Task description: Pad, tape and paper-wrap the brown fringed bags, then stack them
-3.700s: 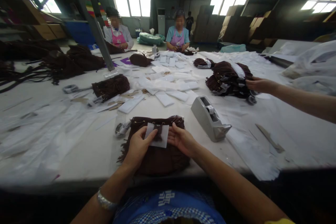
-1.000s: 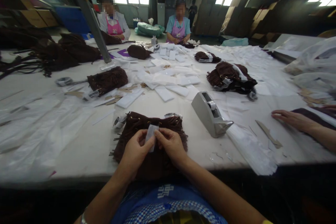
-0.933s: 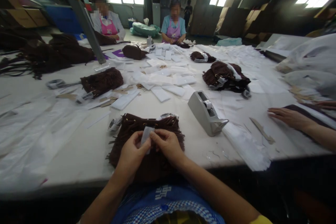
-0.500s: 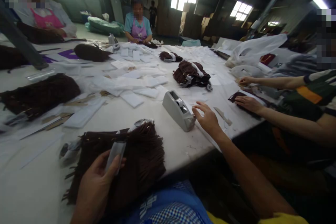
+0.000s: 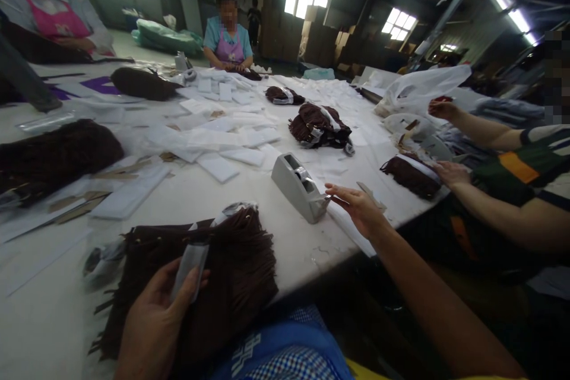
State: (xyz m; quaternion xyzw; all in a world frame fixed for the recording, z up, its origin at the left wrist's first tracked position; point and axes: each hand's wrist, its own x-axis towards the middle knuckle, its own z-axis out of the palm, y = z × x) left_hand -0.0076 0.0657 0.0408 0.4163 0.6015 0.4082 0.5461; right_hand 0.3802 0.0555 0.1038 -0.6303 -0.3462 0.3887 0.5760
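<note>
Between the thumb and fingers of my left hand (image 5: 154,314) is a small flat piece wrapped in translucent white sheet (image 5: 189,270); what is inside it cannot be made out. It rests over a dark brown fringed bag (image 5: 236,255) that lies at the table's front edge, with grey-wrapped parts at its ends. A grey tape dispenser (image 5: 298,187) stands to the right of the bag. At its cutting end, my right hand (image 5: 356,205) pinches the end of the clear tape (image 5: 327,197) between thumb and forefinger, the other fingers stretched out.
Several white foam sheets (image 5: 218,167) and paper pieces cover the table's middle. More brown fringed bags (image 5: 318,124) lie beyond the dispenser and at left (image 5: 57,157). On the right, a co-worker's hand (image 5: 452,173) touches another brown bag (image 5: 412,175). Two people sit across the table.
My right hand has turned and lowered, bringing its fingers together at the dispenser's end. The co-worker's far hand has lifted away from the table. My left hand keeps its hold.
</note>
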